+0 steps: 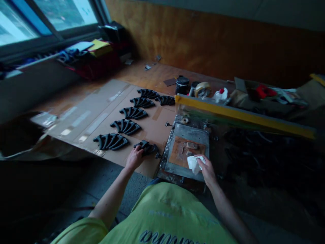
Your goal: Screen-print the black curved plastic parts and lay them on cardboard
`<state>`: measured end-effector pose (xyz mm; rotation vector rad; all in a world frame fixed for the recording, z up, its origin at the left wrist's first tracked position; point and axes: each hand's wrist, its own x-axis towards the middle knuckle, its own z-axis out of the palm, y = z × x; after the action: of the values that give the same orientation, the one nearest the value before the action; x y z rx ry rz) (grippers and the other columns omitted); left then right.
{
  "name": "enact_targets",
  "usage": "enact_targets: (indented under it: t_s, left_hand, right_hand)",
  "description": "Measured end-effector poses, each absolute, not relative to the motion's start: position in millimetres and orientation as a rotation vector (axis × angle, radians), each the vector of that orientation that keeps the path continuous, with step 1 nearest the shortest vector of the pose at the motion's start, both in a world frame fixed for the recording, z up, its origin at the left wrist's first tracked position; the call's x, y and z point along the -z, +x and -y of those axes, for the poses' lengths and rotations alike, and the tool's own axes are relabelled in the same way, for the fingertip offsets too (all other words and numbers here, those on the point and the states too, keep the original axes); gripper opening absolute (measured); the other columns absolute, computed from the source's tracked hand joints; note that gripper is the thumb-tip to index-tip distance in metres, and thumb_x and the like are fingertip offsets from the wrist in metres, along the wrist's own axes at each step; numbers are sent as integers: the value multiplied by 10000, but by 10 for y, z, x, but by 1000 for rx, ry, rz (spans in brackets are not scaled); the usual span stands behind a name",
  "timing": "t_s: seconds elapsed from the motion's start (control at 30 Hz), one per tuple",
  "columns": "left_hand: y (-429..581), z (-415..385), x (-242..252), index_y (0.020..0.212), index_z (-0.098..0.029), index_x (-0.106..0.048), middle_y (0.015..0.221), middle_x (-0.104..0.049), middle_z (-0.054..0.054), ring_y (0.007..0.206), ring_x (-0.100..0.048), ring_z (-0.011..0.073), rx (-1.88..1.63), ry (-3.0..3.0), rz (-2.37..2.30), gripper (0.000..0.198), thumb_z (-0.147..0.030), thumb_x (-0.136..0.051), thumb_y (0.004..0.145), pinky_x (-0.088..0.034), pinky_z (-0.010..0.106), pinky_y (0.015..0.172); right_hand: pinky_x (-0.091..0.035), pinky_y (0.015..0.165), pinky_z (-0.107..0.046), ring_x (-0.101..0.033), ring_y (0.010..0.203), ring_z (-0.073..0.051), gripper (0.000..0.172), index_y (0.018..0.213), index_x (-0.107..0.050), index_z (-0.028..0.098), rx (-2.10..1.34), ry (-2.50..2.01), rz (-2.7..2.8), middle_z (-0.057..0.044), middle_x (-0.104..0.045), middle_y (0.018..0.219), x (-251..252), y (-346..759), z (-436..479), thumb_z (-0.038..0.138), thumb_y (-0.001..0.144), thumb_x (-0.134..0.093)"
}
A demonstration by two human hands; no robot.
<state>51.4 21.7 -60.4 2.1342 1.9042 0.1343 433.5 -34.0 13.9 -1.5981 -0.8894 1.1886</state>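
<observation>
Currently, left grip point(134, 158) closed on a black curved piece point(147, 147) at the cardboard's point(149, 127) near edge; right grip point(206, 170) closed on tissue point(194, 164) over a metal plate point(182, 130); a slip could drop the piece.

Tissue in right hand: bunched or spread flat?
Bunched. The white tissue shows crumpled folds and sticks out from the fingers of the right hand, above the grey metal plate.

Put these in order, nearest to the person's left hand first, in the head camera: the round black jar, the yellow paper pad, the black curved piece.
1. Black curved piece, under the left hand.
2. Round black jar, ahead, to the right.
3. Yellow paper pad, farthest, up left.
</observation>
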Motion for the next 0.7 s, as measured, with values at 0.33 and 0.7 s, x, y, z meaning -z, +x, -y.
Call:
enact_targets:
  t_s: [0.33,0.7]
  left_hand:
    - [1178,-185,201,860,-209,-730,1136,-628,69,855,-659,209,-615,1779,-1870,385,-567,-621,768,-564,310,730]
    - [3109,-187,-449,1055,-225,-745,1256,-613,102,1113,-620,245,-419,2084,-1047,317,-371,-748,774,-518,350,968]
  right_hand:
    - [-524,658,-341,-682,754,-239,442,914,-673,198,-974,-1492,535,-49,-728,814,32,5485,332,499,601,-756]
    - [-563,792,-403,-684,905,-213,344,1046,-610,222,-841,-1390,706,-43,-716,915,-110,6401,-1443,381,742,-591]
